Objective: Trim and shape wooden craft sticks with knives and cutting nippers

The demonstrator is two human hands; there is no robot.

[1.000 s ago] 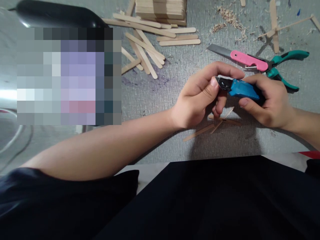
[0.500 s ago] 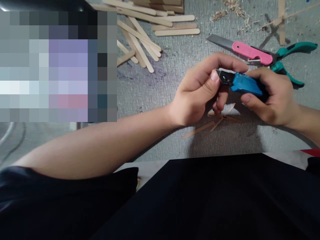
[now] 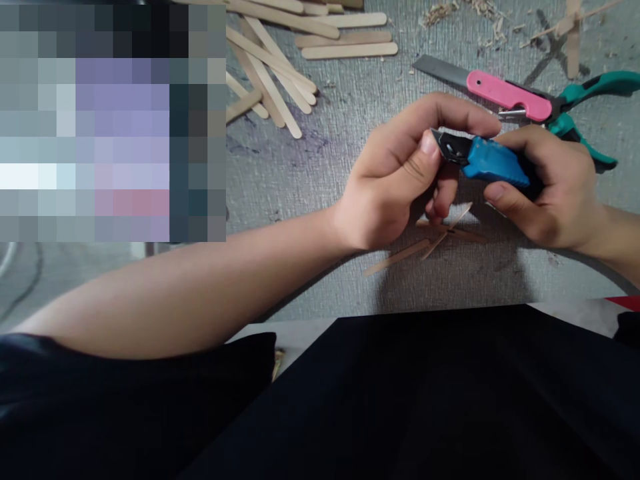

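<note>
A blue and black utility knife [image 3: 497, 162] is held above the table, its blade pointing left. My right hand [image 3: 553, 180] wraps round the blue handle from the right, with the thumb along its lower side. At the front end, my left hand [image 3: 395, 170] has its thumb pressed against the blade and its fingers bent behind; the index finger reaches over the top of the knife. What lies under the left fingers is partly hidden. Below the hands, thin cut wooden pieces [image 3: 447, 232] lie crossed on the table.
Several craft sticks [image 3: 280, 73] lie scattered at the upper left. A pink-handled folding saw [image 3: 507, 93] rests beyond my hands, against green-handled pliers [image 3: 595, 90]. Wood shavings [image 3: 493, 20] and a joined wooden piece [image 3: 570, 30] are on the grey table [image 3: 350, 287]. The left upper area is pixelated.
The view has shifted slightly, so the table items sit a little higher in it. Both hands keep nearly the same hold on the utility knife.
</note>
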